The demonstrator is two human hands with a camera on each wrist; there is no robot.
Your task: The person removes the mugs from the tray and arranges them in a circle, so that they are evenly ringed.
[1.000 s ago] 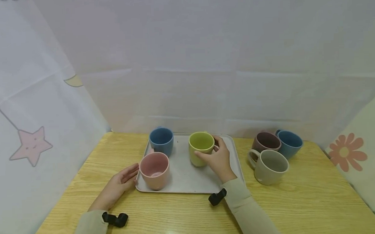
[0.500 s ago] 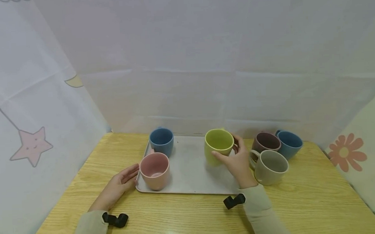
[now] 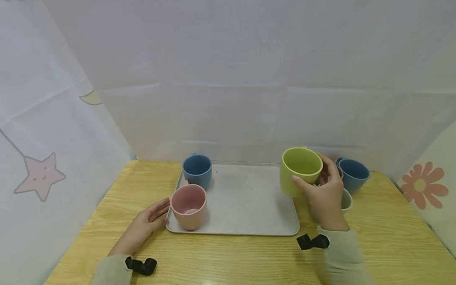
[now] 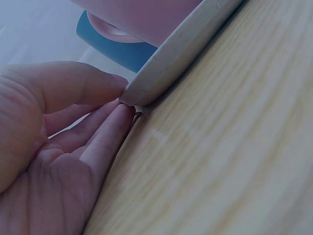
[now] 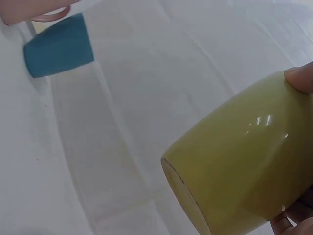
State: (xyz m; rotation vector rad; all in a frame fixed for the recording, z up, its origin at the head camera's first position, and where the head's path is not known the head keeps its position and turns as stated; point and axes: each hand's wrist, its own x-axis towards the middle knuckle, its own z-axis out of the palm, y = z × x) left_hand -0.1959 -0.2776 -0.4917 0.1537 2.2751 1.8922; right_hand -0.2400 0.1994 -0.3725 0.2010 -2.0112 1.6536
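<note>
My right hand [image 3: 326,197] holds a yellow-green mug [image 3: 291,184] by its side near the handle, raised over the right edge of a pale tray [image 3: 249,200]. In the right wrist view the mug [image 5: 234,152] is tilted and its base shows; only parts of the thumb and fingers appear. At the tray's front-left corner, my left hand [image 3: 142,225] pinches the rim, with thumb above and fingertips below in the left wrist view. A pink mug [image 3: 191,217] stands on the tray beside that hand, and a blue mug [image 3: 197,177] is just behind it.
To the right of the tray on the wooden table [image 3: 236,264] are a second blue mug [image 3: 354,180] and a grey mug [image 3: 346,200], mostly hidden by my right hand. A plum mug there is almost wholly covered. A white cloth [image 3: 225,75] hangs behind the table.
My right hand has lifted the yellow-green mug off the tray and carried it rightward, now in front of the grey and plum mugs. The left hand has stayed at the tray's corner.
</note>
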